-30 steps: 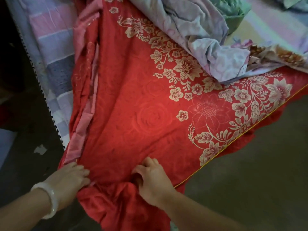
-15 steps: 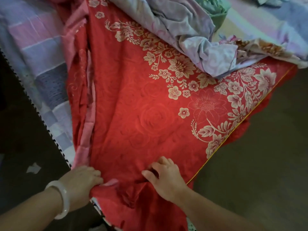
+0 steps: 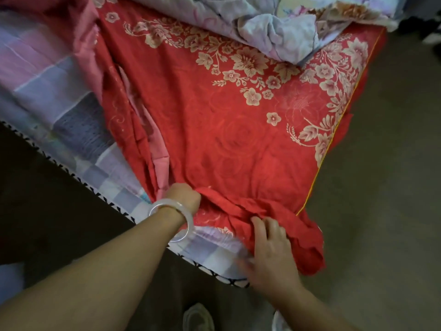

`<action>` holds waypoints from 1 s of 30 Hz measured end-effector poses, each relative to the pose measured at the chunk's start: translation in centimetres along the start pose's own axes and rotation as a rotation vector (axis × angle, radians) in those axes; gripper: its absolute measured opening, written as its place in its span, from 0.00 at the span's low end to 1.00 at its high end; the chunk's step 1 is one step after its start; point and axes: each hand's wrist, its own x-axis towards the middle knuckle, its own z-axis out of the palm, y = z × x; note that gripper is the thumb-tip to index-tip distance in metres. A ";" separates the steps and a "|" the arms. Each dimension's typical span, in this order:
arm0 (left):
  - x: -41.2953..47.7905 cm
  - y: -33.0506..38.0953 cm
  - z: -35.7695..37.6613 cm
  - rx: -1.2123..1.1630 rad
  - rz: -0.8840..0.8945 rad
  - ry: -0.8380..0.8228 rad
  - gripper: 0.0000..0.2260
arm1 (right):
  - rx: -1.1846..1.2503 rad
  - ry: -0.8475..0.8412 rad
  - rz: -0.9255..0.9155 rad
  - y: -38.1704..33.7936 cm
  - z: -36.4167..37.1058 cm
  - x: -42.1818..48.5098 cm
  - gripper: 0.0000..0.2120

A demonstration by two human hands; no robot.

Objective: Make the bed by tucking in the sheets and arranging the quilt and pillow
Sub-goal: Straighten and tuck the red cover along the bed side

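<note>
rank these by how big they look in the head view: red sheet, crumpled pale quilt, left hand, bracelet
1. red sheet, fills most of the view
2. crumpled pale quilt, cut off by the top edge
3. left hand and bracelet look about alike, so unranked

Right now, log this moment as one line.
step: tucking corner | left hand: grips red sheet | right hand: flat on bunched sheet | lavender heap: atop sheet
</note>
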 end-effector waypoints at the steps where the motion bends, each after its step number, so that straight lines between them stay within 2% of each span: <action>1: -0.3 0.0 -0.2 0.047 0.047 0.063 0.10 | 0.007 -0.037 0.037 0.6 0.4 0.3 0.36; 2: -1.2 0.4 -0.5 0.080 0.114 0.168 0.11 | 0.042 -0.069 0.049 1.2 0.5 0.7 0.35; 3: -2.0 0.4 -0.5 0.135 0.259 0.274 0.14 | 0.092 -0.087 0.061 1.7 0.3 1.2 0.32; 5: -4.2 -0.4 -0.5 0.224 0.647 0.488 0.19 | 0.230 -0.094 0.102 2.8 -0.4 2.3 0.23; 6: -5.2 -1.0 -0.2 0.258 0.824 0.516 0.19 | 0.295 -0.069 0.127 3.4 -0.9 2.9 0.16; 8: -7.6 -2.3 1.1 0.352 1.113 0.434 0.17 | 0.376 -0.032 0.190 4.6 -1.9 3.5 0.08; 10: -8.7 -4.2 3.1 0.518 1.281 0.294 0.20 | 0.474 -0.071 0.244 5.4 -2.3 4.0 0.11; 11: -8.6 -5.1 3.8 0.601 1.273 0.254 0.25 | 0.541 -0.092 0.273 5.5 -2.5 4.3 0.12; 14: -6.9 -5.4 4.4 0.761 0.969 0.183 0.44 | 0.761 -0.115 0.345 5.4 -2.8 4.3 0.11; 16: -5.6 -4.2 4.1 0.791 0.819 0.164 0.46 | 0.855 -0.162 0.350 4.9 -3.0 3.8 0.07; 18: -4.8 -3.0 4.2 0.822 0.757 0.126 0.37 | 0.887 -0.204 0.312 4.0 -3.7 2.9 0.06; 20: -4.5 -2.2 4.3 0.812 0.796 0.177 0.18 | 0.804 -0.256 0.255 3.3 -4.4 2.0 0.13; 21: -4.5 -2.1 4.1 0.788 0.839 0.219 0.13 | 0.669 -0.276 0.220 3.0 -4.6 1.5 0.17; 22: -4.6 -2.2 3.8 0.762 0.888 0.250 0.11 | 0.478 -0.263 0.165 2.9 -4.4 0.9 0.17; 24: -5.1 -3.0 3.1 0.699 1.016 0.260 0.11 | 0.161 -0.088 0.033 2.8 -3.5 -0.6 0.13; 27: -6.1 -5.4 2.3 0.691 1.122 0.148 0.09 | 0.045 0.012 -0.116 2.8 -1.8 -3.2 0.14; 30: -7.0 -6.4 1.7 0.754 1.143 0.012 0.07 | -0.003 -0.070 -0.155 2.4 -0.2 -5.9 0.13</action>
